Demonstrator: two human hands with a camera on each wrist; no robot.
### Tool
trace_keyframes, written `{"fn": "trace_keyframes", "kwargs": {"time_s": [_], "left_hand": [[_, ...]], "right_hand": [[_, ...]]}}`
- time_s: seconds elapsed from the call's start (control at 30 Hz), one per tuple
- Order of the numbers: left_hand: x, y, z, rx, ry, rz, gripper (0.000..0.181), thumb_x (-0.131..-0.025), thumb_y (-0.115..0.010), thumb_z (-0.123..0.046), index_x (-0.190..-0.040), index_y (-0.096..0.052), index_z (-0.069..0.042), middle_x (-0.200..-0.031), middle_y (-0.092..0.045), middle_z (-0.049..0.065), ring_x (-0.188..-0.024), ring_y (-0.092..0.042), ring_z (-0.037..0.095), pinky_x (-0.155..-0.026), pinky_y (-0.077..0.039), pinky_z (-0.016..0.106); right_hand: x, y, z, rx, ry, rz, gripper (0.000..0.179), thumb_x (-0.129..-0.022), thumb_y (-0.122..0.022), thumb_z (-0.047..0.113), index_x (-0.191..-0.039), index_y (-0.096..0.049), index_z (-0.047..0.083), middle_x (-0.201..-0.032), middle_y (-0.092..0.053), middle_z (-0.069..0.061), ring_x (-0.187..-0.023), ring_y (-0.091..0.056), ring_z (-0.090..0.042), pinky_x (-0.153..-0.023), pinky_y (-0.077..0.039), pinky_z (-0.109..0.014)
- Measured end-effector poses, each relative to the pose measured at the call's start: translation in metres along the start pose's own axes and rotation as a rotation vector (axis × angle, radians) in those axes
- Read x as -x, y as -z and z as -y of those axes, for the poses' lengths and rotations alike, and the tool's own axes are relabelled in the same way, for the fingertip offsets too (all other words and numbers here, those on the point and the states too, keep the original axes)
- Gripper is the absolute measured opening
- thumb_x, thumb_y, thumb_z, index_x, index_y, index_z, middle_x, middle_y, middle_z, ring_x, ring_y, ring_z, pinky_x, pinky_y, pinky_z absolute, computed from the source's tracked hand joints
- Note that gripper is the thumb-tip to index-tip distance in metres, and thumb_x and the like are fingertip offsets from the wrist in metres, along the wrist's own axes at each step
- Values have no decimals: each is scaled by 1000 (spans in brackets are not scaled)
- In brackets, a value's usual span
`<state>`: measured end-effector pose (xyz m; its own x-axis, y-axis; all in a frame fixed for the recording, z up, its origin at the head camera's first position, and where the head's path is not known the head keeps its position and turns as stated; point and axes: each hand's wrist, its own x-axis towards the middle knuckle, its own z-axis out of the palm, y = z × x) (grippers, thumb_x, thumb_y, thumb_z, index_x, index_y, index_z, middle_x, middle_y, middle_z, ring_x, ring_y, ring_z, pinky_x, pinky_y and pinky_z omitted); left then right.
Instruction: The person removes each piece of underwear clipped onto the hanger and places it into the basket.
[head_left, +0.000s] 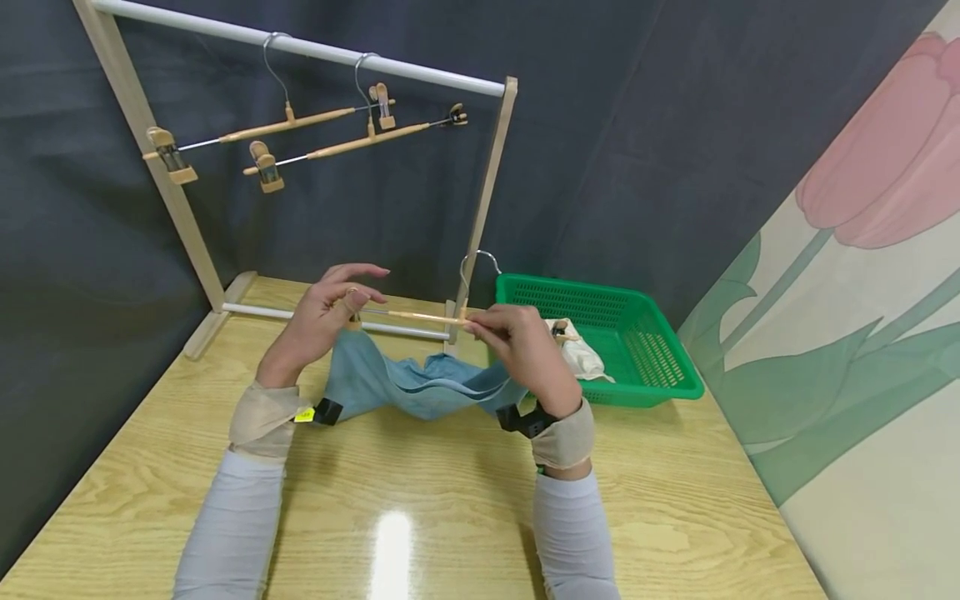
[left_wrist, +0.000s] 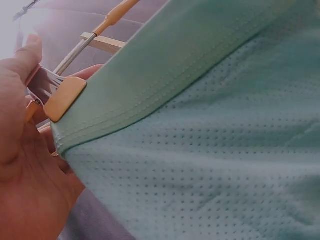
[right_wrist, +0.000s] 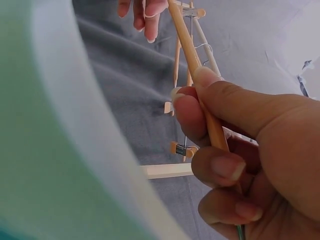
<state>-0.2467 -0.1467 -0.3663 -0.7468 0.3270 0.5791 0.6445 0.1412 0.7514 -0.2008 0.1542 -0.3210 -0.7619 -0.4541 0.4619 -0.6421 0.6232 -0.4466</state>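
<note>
The table (head_left: 465, 500) carries a wooden rack (head_left: 491, 175) at its far edge, towards the far left corner. The green basket (head_left: 678, 375) sits near the far right corner. The blue garment (head_left: 420, 396) hangs between both wrists, nearer the far edge. Above it, the right hand (head_left: 528, 342) grips the hanger (head_left: 416, 316) bar, fingers curled. The left hand (head_left: 322, 312) pinches the hanger's clip (left_wrist: 67, 97), which overlaps the waistband.

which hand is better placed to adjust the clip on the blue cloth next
Probably the left: the left hand has its fingers around the clip at the edge of the cloth, while the right hand grips the hanger's bar.
</note>
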Motion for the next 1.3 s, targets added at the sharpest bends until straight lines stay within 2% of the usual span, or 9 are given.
{"fn": "trace_keyframes", "kwargs": {"time_s": [0.37, 0.57, 0.7, 0.83, 0.93, 1.03, 1.1, 1.2, 1.3], "left_hand": [[1, 2, -1, -6, -1, 6, 30, -108, -50, -15, -106, -76, 0, -142, -56, 12, -139, -38, 26, -103, -32, 44], [1, 3, -1, -20, 48, 18, 30, -107, -53, -21, -112, -76, -1, -141, -58, 11, -139, -39, 27, -104, -33, 52], [2, 3, -1, -26, 56, -10, 30, -107, -54, -20, -105, -76, -1, -130, -64, 10, -127, -51, 23, -102, -39, 41], [2, 0, -2, -39, 47, -53, 28, -106, -54, -17, -93, -73, 0, -109, -69, 11, -100, -61, 18, -86, -47, 26], [2, -1, -2, -70, 29, -71, 26, -106, -55, -15, -89, -70, -2, -94, -67, 7, -81, -60, 17, -71, -48, 24], [2, 0, -1, -94, -16, -87, 28, -106, -55, -16, -84, -68, -4, -85, -63, 3, -68, -58, 17, -63, -48, 22], [1, 1, 1, -104, -43, -95, 31, -106, -55, -19, -80, -66, -6, -82, -61, 4, -63, -57, 17, -62, -47, 22], [2, 2, 2, -125, -41, -95, 32, -106, -55, -21, -79, -65, -5, -81, -60, 5, -61, -56, 16, -62, -47, 23], [1, 2, -2, -227, -30, -97, 25, -104, -59, -18, -84, -68, -5, -83, -63, 5, -72, -57, 16, -70, -48, 29]], "right_hand": [[1, -2, 0, -6, -4, 0, 18, -98, -67, 13, -106, -80, 4, -85, -73, -4, -58, -50, -11, -52, -42, -26], [0, -2, 1, -8, -4, 2, 17, -97, -68, 12, -106, -80, 3, -83, -72, -4, -58, -49, -12, -51, -41, -26], [0, -3, 1, -6, 4, 0, 17, -97, -68, 12, -106, -80, 3, -81, -70, -3, -57, -48, -12, -51, -40, -25], [0, -3, 1, -7, 5, 2, 17, -97, -68, 12, -106, -80, 4, -81, -71, -3, -57, -49, -11, -51, -41, -25], [0, -3, 1, -19, 2, 5, 17, -97, -68, 11, -106, -80, 3, -83, -72, -6, -58, -51, -11, -51, -42, -26], [0, -3, 0, -29, 8, 6, 17, -97, -68, 11, -106, -80, 2, -83, -73, -6, -59, -52, -11, -52, -43, -26], [-1, -3, 0, -31, 15, 8, 17, -97, -68, 11, -106, -80, 2, -82, -72, -5, -58, -52, -11, -52, -43, -26], [-1, -4, 0, -24, 22, 14, 19, -98, -68, 13, -107, -80, 2, -82, -72, -4, -59, -51, -11, -53, -43, -26], [-1, -2, -1, 6, 4, 3, 19, -98, -68, 15, -107, -80, 3, -81, -71, -3, -58, -50, -11, -53, -41, -26]]}}
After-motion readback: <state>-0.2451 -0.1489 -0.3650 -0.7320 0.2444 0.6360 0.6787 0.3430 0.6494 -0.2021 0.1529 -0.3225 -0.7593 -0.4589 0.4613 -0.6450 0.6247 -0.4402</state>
